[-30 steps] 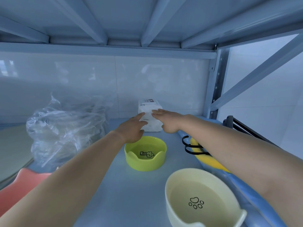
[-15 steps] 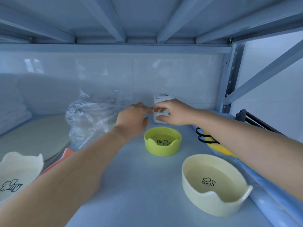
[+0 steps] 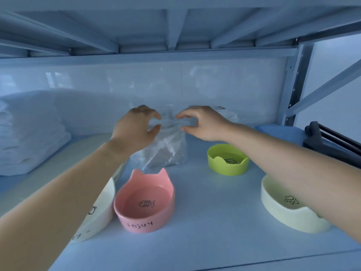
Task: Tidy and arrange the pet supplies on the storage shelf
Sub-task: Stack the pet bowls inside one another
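A clear plastic bag [image 3: 166,149] stands at the back middle of the blue shelf [image 3: 205,222]. My left hand [image 3: 134,130] and my right hand [image 3: 203,122] meet at its bunched top, thumbs and forefingers curled round the film from either side. A small white box [image 3: 231,117] peeks out behind my right hand against the back wall. In front stand a pink cat-ear bowl [image 3: 144,206], a green bowl [image 3: 227,160] and a cream bowl [image 3: 289,210] with a paw print.
A white bowl [image 3: 101,208] sits half hidden under my left forearm. Folded white cloths [image 3: 29,133] and a round pale mat [image 3: 64,157] fill the left side. A black clip-like object [image 3: 332,141] on a blue pad [image 3: 277,130] lies at the right by the upright.
Both hands left the white box and moved left to the plastic bag, whose top now looks bunched. My view swung left, bringing the pink and white bowls into sight.
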`<state>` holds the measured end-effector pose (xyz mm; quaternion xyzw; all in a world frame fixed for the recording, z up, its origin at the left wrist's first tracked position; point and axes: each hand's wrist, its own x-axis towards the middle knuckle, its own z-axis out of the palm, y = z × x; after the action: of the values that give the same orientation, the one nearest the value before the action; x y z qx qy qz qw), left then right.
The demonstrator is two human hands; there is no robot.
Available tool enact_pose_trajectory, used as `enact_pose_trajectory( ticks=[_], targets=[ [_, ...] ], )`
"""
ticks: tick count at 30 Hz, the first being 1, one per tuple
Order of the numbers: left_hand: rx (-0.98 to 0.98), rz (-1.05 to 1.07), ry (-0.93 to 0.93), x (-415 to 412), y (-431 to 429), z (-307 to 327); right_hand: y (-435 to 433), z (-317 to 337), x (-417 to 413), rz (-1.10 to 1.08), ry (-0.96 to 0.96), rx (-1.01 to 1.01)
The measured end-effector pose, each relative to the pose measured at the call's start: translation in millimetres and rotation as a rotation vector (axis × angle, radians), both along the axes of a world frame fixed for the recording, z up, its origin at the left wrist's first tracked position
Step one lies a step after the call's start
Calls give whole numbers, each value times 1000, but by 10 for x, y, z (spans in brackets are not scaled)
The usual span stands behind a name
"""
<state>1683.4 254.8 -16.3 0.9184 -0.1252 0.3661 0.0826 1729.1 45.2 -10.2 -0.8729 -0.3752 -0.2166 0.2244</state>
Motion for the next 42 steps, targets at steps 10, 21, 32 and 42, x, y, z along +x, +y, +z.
enact_pose_trajectory(
  ticks=[10,21,32,42],
  targets=[
    [38,-94,171,72,408,-367,698,-417,-124,-241,-86,-285],
    [165,-108,87,240,463,-541,859,-564,-137,-350,-132,-147],
    [210,-126,108,505,383,-503,802,-563,57,-414,-135,-172],
    [274,-79,92,826,56,-506,463,-548,347,-409,-130,-260]
  ],
)
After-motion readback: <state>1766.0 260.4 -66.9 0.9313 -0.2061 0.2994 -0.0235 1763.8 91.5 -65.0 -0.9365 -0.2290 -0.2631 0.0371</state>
